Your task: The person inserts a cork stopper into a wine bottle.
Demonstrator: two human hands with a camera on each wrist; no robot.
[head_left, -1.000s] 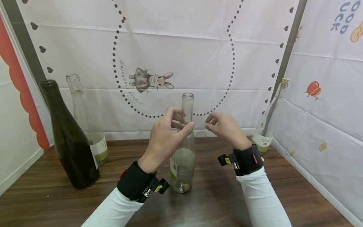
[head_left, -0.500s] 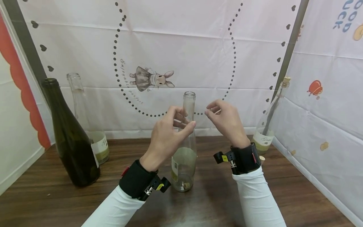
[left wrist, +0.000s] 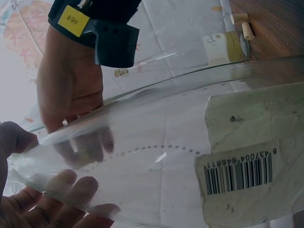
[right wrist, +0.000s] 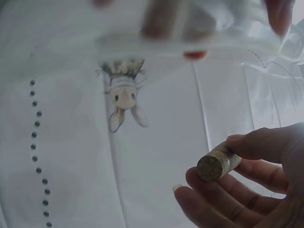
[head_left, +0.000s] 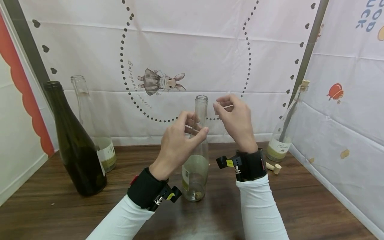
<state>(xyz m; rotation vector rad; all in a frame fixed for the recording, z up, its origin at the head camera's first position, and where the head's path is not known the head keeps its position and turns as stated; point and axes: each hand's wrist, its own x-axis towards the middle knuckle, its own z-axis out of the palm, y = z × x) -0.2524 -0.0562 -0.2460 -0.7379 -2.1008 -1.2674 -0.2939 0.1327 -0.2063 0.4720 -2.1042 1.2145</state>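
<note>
A clear glass bottle (head_left: 195,170) with a torn label stands upright and uncorked in the middle of the table. My left hand (head_left: 177,143) holds it below the neck, thumb on one side and fingers on the other in the left wrist view. A small tan piece lies low in the bottle; its kind is unclear. Level with the bottle's upper neck, apart to its right, is my right hand (head_left: 235,120). In the right wrist view that hand pinches a cork (right wrist: 217,164) between thumb and fingers. From the head view the cork is hidden by the fingers.
A dark green bottle (head_left: 75,150) and another clear bottle (head_left: 105,150) stand at the left. At the back right is a corked bottle (head_left: 279,146) with a dark strip seen through it. In front of it lie two corks (head_left: 276,169). White cloth walls (head_left: 210,60) enclose the table.
My right hand has risen and come slightly left, towards the bottle's mouth level. The two corks on the table have come into sight behind the right wrist. My left hand keeps its hold.
</note>
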